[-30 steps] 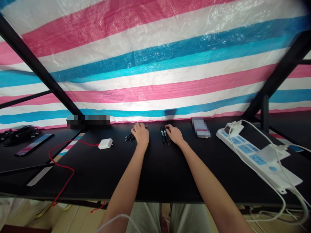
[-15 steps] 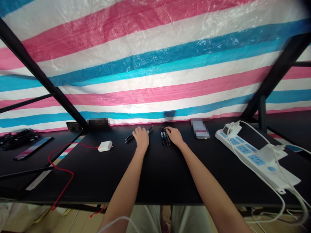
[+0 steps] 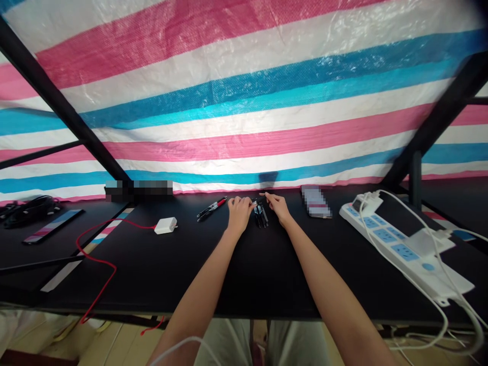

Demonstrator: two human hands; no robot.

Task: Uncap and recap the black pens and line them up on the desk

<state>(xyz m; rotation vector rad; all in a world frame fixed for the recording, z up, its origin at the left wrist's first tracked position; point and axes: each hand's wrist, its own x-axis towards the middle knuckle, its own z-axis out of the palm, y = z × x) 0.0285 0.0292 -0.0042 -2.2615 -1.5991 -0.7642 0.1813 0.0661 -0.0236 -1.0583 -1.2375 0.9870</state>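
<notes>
Several dark pens lie side by side on the black table between my hands. My left hand is at their left, its fingers closed on a pen whose light part shows at the fingertips. This pen reaches over the far ends of the row. My right hand is at the right of the row, index finger stretched out to the left near the pen's far end. Whether that finger touches it is hard to see. Farther left lie a few more pens, one with a red part.
A white charger with a red cable is at left. A phone lies at right, near a white power strip with plugs and cables. A striped sheet hangs behind, between black frame bars.
My left hand has moved right with a pen, from the left pens to the row. My right index finger now reaches across the row's far end. The left pens are uncovered.
</notes>
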